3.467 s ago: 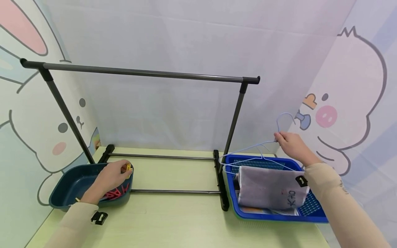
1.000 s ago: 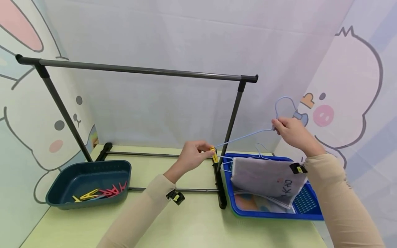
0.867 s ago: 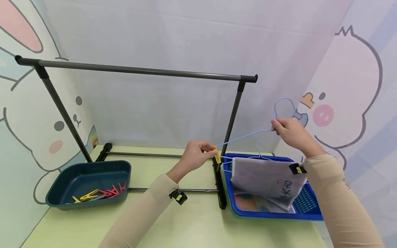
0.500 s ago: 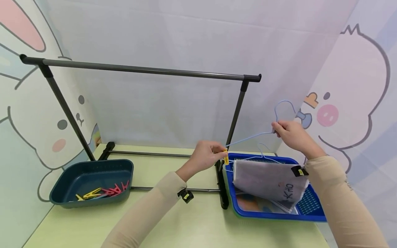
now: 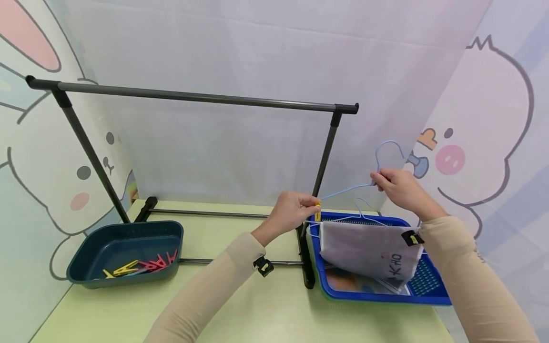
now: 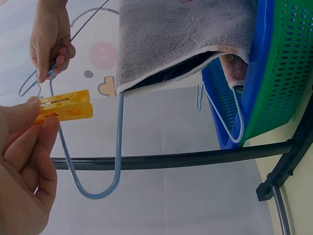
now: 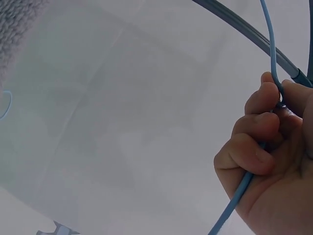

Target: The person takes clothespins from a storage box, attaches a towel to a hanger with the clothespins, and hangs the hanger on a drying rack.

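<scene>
Head view shows that your left hand (image 5: 288,209) pinches a yellow clothespin (image 5: 318,213) between the thumb and the fingers, while your right hand (image 5: 401,188) grips the thin blue hanger (image 5: 347,189) at its neck, just below the hook, and so holds it raised above the right side of the tabletop (image 5: 206,314). A grey towel (image 5: 364,247) with dark letters is draped over the lower bar of this hanger, and it hangs over the blue basket (image 5: 386,299), in which a colourful cloth (image 5: 343,280) lies below it. In the left wrist view the clothespin points towards the edge of the towel but is apart from it, and the wire of the hanger passes behind the clothespin; whether these two touch, you cannot tell from here. The right wrist view shows your right fingers curled around the wire. Behind the towel, a second hanger (image 5: 361,209) stands with its hook up in the basket, and a green perforated wall (image 6: 288,73) is visible just outside the blue one. On your left there is a dark teal basin (image 5: 124,282) with red clothespins (image 5: 159,262) and yellow ones (image 5: 126,268) inside. Between the basin and the basket stands the black rack (image 5: 197,97), whose top bar is well above your left hand.
</scene>
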Available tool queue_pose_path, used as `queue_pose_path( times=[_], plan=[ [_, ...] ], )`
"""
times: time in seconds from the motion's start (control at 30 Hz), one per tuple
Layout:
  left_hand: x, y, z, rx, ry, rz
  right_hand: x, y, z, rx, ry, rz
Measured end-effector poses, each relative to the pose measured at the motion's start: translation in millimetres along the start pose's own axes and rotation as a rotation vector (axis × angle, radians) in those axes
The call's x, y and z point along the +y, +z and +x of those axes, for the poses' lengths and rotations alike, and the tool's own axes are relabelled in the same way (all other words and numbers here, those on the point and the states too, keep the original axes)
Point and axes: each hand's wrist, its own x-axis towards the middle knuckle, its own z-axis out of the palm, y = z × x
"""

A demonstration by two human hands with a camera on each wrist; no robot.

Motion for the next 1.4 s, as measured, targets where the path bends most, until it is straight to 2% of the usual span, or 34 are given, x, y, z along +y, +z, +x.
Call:
queue_pose_path(
  times=[0.27, 0.57, 0.7, 0.87, 1.1, 1.23, 1.4],
  plan=[
    [1.4, 5.6, 0.4, 0.009, 0.032, 0.061, -1.3, 3.7, -0.6, 0.02, -0.006, 0.001],
    [7.0, 14.1, 0.4, -0.014, -0.017, 0.005, -0.5, 5.9, -2.0, 0.013, 0.0, 0.015],
    [7.1, 18.3, 0.4, -0.019, -0.016, 0.013, -0.4, 6.1, -2.4, 0.014, -0.001, 0.012],
    [9.2, 22.1, 1.2, -0.033, 0.012, 0.052, -1.4, 5.2, -3.6, 0.013, 0.002, 0.013],
    [11.9, 27.5, 1.6, -0.056, 0.076, 0.167, -3.0, 1.9, -5.7, 0.017, 0.003, 0.011],
    [11.2, 31.0, 1.3, -0.039, 0.108, 0.18, -3.2, 0.1, -6.6, 0.025, 0.0, 0.001],
    [10.3, 35.9, -0.9, -0.041, 0.103, 0.167, -2.2, -0.4, -7.8, 0.024, -0.008, 0.0]
  ],
)
